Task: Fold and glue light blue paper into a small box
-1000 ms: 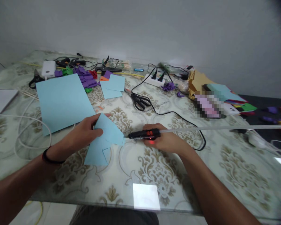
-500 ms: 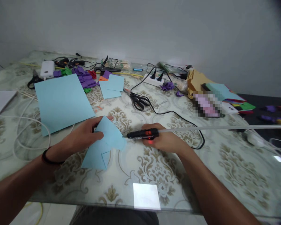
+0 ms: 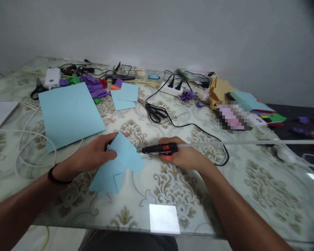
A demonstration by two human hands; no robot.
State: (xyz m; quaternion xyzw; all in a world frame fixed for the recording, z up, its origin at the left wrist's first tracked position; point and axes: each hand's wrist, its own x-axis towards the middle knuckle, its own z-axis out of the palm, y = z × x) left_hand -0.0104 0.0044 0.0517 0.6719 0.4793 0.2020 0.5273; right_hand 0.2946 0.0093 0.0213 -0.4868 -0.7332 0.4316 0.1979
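Note:
Between the thumb and fingers of my left hand (image 3: 96,151) is a folded piece of light blue paper (image 3: 120,160), with a small folded flap low on it. My right hand (image 3: 184,153) is closed around a black hot glue gun (image 3: 159,149) with an orange part and a red light glowing. The nozzle points left and meets or nearly meets the paper's right edge; I cannot tell if it touches. A long translucent glue stick (image 3: 238,142) sticks out of the gun's back toward the right.
A large blue sheet (image 3: 72,115) lies at left, near smaller blue pieces (image 3: 128,92). Black-handled scissors (image 3: 155,113) rest mid-table beside a black cord (image 3: 193,124) from a white power strip (image 3: 171,89). Purple paper pieces (image 3: 95,87) lie at the back; colored sheets (image 3: 253,103) are stacked at right.
The folded blue paper has tilted slightly in my left hand, and its right corner has shifted a little right and down. The glue gun stays almost in place.

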